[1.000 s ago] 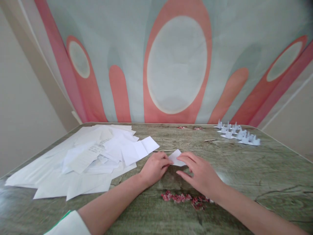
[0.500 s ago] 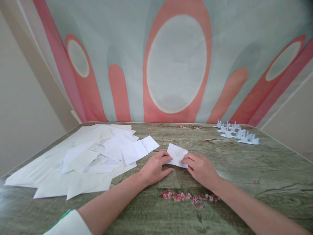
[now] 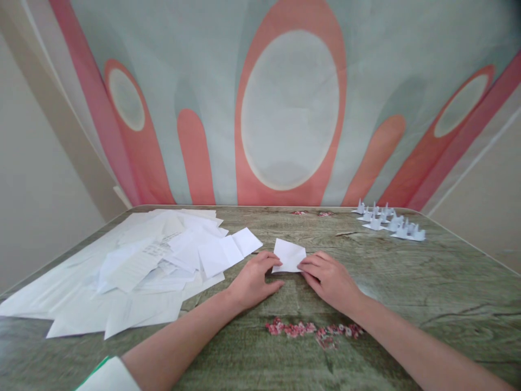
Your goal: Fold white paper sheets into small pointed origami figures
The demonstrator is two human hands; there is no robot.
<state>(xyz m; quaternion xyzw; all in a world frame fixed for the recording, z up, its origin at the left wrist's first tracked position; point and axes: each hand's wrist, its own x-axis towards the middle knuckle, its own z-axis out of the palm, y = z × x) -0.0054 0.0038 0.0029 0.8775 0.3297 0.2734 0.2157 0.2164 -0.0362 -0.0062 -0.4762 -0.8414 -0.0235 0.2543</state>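
Observation:
A small white piece of paper [image 3: 289, 254] lies at the middle of the table, its far edge slanted. The fingertips of my left hand [image 3: 255, 278] hold down its left near corner, with the thumb apart on the wood in front. At the right near corner, the fingers of my right hand [image 3: 329, 277] are bent together on the paper and cover that corner. How the paper is folded underneath cannot be made out.
A wide pile of white paper sheets [image 3: 142, 309] spreads over the left of the table, with a creased sheet [image 3: 230, 251] at its right side. Several small folded paper figures [image 3: 407, 230] stand at the back right. A patterned cloth [image 3: 220, 65] hangs behind the wooden tabletop [image 3: 427, 320].
My right fingers have drawn back toward the paper's right near corner, so more of its surface shows. The paper lies flatter. The whole view has shifted slightly.

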